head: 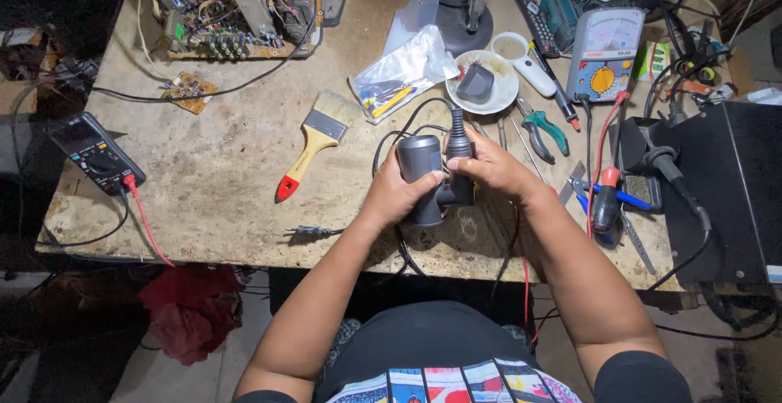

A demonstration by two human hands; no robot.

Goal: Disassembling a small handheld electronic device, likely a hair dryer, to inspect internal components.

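Observation:
My left hand (397,197) and my right hand (489,167) together hold a dark grey hand-held tool (423,175) with a round barrel and a pistol-style handle, just above the bench's near edge. The left thumb lies on the barrel. The right fingers wrap the handle where its ribbed black cord sleeve (458,130) comes out. The black cord (389,138) loops away over the bench top (220,183). The lower part of the tool is hidden by my fingers.
A paintbrush (314,142) lies left of my hands, a black multimeter (96,154) at the far left, a circuit chassis (232,8) at the back. Pliers (542,130), screwdrivers (604,199), a white dish (482,83), an analogue meter (604,54) and a black box (733,191) crowd the right.

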